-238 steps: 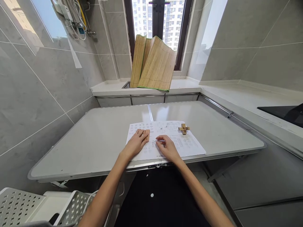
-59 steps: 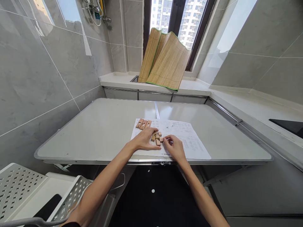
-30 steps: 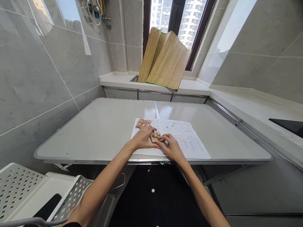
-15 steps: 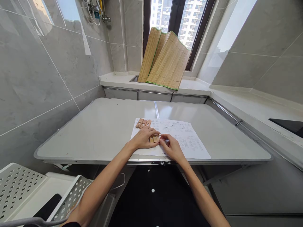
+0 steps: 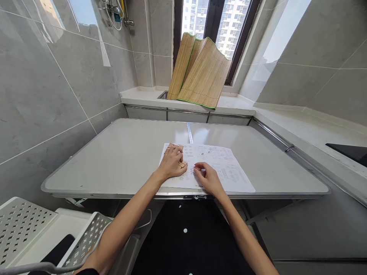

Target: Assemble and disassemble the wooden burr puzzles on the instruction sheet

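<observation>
My left hand lies over the left part of a printed paper sheet, its thumb curled round a small group of wooden pieces. Its outstretched fingers reach onto more flat, notched wooden pieces at the sheet's far left, partly covering them. To the right, my right hand rests low over the paper with fingers loosely bent, thumb and fingertips slightly apart. Nothing shows between them.
The sheet lies near the front edge of a white folding table. A bamboo mat leans against the window behind. White perforated baskets stand at lower left, and a counter runs along the right.
My left hand has moved left and away from my right hand, taking the small wooden pieces with it, and its fingers now cover the farther pieces. My right hand has hardly moved.
</observation>
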A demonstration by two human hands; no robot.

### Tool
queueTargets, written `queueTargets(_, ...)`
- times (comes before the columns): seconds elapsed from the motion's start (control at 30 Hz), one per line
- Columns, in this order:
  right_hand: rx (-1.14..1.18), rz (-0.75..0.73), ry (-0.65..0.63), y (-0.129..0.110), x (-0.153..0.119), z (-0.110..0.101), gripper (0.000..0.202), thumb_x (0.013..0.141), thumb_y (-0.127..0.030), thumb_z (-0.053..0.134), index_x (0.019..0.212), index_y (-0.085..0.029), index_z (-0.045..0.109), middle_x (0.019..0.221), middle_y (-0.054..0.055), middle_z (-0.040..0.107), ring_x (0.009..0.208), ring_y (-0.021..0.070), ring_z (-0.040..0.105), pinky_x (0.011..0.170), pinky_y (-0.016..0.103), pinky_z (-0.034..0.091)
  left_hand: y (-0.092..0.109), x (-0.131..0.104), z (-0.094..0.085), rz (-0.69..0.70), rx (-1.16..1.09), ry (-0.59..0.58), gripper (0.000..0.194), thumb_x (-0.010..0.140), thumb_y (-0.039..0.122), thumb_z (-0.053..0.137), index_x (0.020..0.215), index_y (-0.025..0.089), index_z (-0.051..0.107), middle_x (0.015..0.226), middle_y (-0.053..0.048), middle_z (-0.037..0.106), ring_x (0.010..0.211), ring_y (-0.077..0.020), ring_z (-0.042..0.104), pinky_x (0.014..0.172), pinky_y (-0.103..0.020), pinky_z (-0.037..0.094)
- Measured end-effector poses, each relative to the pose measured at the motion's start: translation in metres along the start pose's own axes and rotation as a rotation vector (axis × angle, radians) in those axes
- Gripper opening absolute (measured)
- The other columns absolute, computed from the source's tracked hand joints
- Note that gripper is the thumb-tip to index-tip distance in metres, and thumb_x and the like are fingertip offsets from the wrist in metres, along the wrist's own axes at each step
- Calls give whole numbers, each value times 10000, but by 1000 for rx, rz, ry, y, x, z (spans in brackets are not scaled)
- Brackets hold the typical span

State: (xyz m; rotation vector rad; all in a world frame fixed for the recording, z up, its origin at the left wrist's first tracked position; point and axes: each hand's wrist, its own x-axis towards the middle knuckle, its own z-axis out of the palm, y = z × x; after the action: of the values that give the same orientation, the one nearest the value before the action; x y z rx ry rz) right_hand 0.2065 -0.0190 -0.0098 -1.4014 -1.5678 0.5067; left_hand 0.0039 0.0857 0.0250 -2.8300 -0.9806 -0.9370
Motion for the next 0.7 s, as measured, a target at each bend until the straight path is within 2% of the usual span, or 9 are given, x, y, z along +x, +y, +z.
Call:
queueTargets(0.13,-4,1,-3,-2,0,-1,281,982,-419,568,1134,-212,684,1062,89,772,915,249,709,748,359,538,-5,0,5,-92,45,45,133,809,307,718,813,228,611,1151,-135,645,1319,-388,487,1048,-530,450)
queueTargets(0.3,-8,3,-4,-4,0,-2,294,977,-423,564,1136,-208,686,1057,92,774,920,250,708,750,359,540,-8,0,6,-157,65,71,186,821,273,702,984,212,638,1218,-151,634,1247,-384,518,1017,-532,463)
queueTargets(0.5,-11,11,-6,-7,-2,-3,305,980,-439,553,1121,-210,696,1047,96,771,911,257,701,756,370,540,-8,1,3,-146,38,61,299,823,172,675,1117,197,631,1232,-160,638,1256,-389,516,1030,-546,469)
queueTargets(0.7,-18,17,-14,-9,-2,-4,293,974,-434,562,1089,-216,720,1018,85,770,811,239,673,735,371,537,-5,1,-2,-84,-25,2,241,862,78,599,1052,216,649,1176,-125,671,1301,-359,516,1079,-544,461)
